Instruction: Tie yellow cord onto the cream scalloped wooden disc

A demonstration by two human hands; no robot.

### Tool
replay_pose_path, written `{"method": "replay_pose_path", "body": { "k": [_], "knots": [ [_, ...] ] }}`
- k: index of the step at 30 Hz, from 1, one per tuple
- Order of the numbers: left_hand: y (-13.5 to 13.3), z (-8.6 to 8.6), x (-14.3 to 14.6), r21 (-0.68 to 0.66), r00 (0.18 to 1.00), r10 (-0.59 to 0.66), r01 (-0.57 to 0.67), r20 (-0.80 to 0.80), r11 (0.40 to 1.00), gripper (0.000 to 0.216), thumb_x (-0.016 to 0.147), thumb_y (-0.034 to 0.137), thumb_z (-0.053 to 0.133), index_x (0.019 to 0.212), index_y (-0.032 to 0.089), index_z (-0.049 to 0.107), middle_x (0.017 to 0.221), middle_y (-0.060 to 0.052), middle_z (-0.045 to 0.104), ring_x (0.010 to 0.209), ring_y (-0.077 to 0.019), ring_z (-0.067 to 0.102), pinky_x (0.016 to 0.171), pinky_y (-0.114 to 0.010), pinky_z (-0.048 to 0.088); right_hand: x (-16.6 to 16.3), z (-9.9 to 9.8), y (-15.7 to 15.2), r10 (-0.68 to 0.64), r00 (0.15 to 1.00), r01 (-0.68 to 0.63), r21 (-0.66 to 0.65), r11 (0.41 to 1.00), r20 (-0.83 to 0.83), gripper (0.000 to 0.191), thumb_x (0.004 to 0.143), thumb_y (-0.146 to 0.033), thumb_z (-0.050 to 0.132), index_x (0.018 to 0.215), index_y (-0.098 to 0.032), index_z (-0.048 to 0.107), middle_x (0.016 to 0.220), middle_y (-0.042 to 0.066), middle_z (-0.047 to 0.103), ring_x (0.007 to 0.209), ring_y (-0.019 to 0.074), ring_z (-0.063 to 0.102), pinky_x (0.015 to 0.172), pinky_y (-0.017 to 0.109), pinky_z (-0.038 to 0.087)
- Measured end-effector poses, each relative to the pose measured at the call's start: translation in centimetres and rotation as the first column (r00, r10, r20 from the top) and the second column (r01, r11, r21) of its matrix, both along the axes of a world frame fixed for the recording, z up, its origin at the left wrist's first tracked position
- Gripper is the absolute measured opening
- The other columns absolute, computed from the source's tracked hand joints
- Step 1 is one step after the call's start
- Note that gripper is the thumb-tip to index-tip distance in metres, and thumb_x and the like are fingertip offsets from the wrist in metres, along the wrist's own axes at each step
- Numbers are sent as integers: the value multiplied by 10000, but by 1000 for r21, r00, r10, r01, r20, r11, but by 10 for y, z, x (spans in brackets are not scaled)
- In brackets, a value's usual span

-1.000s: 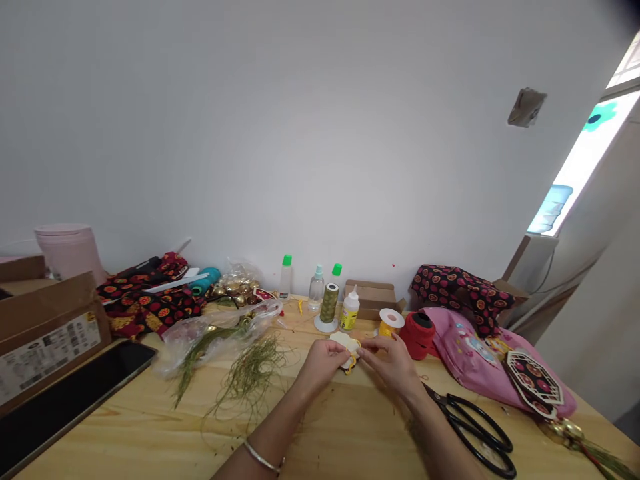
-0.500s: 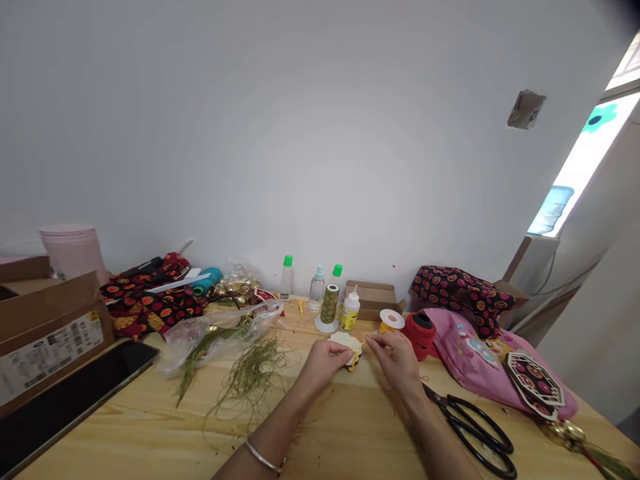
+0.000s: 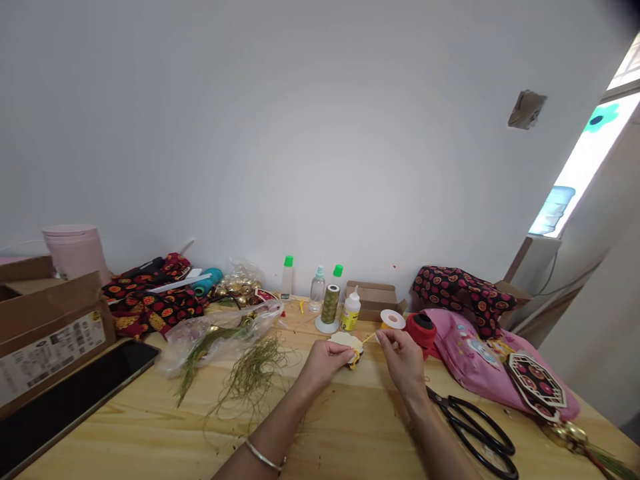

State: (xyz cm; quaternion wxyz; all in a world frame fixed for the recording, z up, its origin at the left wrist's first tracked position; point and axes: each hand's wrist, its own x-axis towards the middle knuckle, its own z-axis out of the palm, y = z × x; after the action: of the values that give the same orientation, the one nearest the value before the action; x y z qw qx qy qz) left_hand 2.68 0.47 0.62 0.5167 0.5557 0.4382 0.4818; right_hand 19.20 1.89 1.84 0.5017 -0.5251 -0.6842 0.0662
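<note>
My left hand [image 3: 323, 363] is closed on a small cream scalloped piece [image 3: 346, 341] held just above the wooden table [image 3: 350, 427]. A yellow cord [image 3: 369, 338] runs from that piece to my right hand [image 3: 403, 360], which pinches its end and holds it taut. A bit of yellow cord also hangs under the piece. Just behind my right hand stand a yellow cord spool [image 3: 390, 321] and a red spool [image 3: 421, 329].
Black scissors [image 3: 475, 433] lie by my right forearm. Glue bottles [image 3: 350, 309], an olive thread cone [image 3: 329, 307] and a small box [image 3: 373, 299] stand behind. Green fibres [image 3: 247, 373] and a plastic bag lie left, with a cardboard box [image 3: 45, 330] and dark tablet [image 3: 65, 397]. Pink cloth [image 3: 480, 360] lies right.
My right hand has moved right and away from the cream piece, drawing the yellow cord out taut. My left hand has stayed put, holding the piece.
</note>
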Motion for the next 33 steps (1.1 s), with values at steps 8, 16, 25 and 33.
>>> {"method": "replay_pose_path", "body": {
  "k": [8, 16, 25, 33],
  "knots": [
    [-1, 2, 1, -11, 1000, 1, -1, 4, 1000, 344, 563, 367, 616, 761, 93, 678, 752, -95, 676, 655, -188, 566, 642, -287, 406, -3, -2, 5, 137, 828, -208, -71, 975, -544, 242, 698, -397, 480, 684, -156, 504, 636, 10, 576, 614, 134, 542, 617, 256, 428],
    [-2, 3, 1, -3, 1000, -14, 14, 6, 1000, 323, 569, 366, 611, 730, 96, 684, 746, -86, 676, 648, -179, 560, 630, -273, 400, -10, 5, -2, 98, 483, -449, -150, 881, -870, 283, 579, -375, 627, 693, -155, 489, 616, 2, 616, 532, 119, 584, 529, 223, 467],
    [-2, 2, 0, 40, 995, -104, 104, -10, 994, 315, 607, 361, 589, 789, 118, 674, 737, -56, 673, 636, -158, 538, 616, -255, 380, -13, 9, -7, 117, 301, -608, -96, 788, -947, 223, 600, -295, 644, 687, -139, 509, 617, 9, 623, 552, 106, 595, 528, 192, 480],
    [-6, 5, 2, 52, 992, -126, 124, 32, 991, 296, 615, 362, 587, 743, 112, 682, 698, -46, 665, 629, -149, 523, 625, -256, 368, -13, 9, -6, 85, 150, -635, -30, 772, -985, 210, 580, -251, 665, 701, -150, 526, 638, -7, 629, 582, 95, 598, 515, 167, 484]
  ]
}}
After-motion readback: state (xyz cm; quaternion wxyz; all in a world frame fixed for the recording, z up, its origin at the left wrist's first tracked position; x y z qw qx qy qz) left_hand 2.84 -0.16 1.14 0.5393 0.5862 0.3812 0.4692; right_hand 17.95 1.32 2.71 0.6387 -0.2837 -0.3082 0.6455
